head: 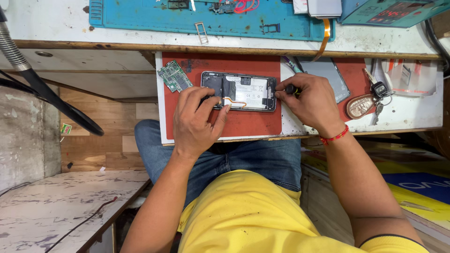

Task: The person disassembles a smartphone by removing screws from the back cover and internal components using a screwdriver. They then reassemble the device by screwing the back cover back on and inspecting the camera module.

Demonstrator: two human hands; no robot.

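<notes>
So the opened phone (239,91) is lying flat with its back off on a red mat (243,122), which is sitting on a white pull-out shelf (412,115) just under the edge of the bench. The left hand (197,122) is reaching in from below with the wrist bent and the palm facing down, fingers curled over the phone's lower left corner, thumb tip pressing near the orange ribbon cable (236,101) on the battery; it's pinning the phone down rather than lifting it. Just left of the phone, a loose green circuit board (174,76) is lying tilted on the mat's corner, not touching the hand. The right hand (311,100) is coming in from the right side, fingers pinched tight around a small dark tool (291,88) whose tip is sitting right at the phone's right edge; can't really tell what kind of tool since the fingers are covering most of it. A red thread band (334,137) is wrapping that wrist. Behind the right hand a grey panel (328,75) is peeking out, and further right a bunch of keys (371,99) with a brown fob is resting on the shelf. Up top a blue work mat (211,18) is holding small parts.
</notes>
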